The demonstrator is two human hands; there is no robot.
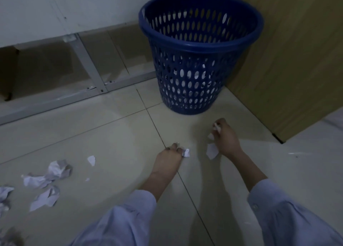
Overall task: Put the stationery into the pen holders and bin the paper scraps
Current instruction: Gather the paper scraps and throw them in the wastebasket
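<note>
Both our hands are down at the tiled floor [115, 134], in front of the blue bin [194, 75]. Left hand [169, 155]: grip pinching a small paper ball [186, 152]. Right hand [225, 137]: grip closed around paper scraps [216, 128], another scrap [212, 151] just under it. More crumpled scraps [55, 169] lie on the floor far left. Some paper shows inside the bin.
</note>
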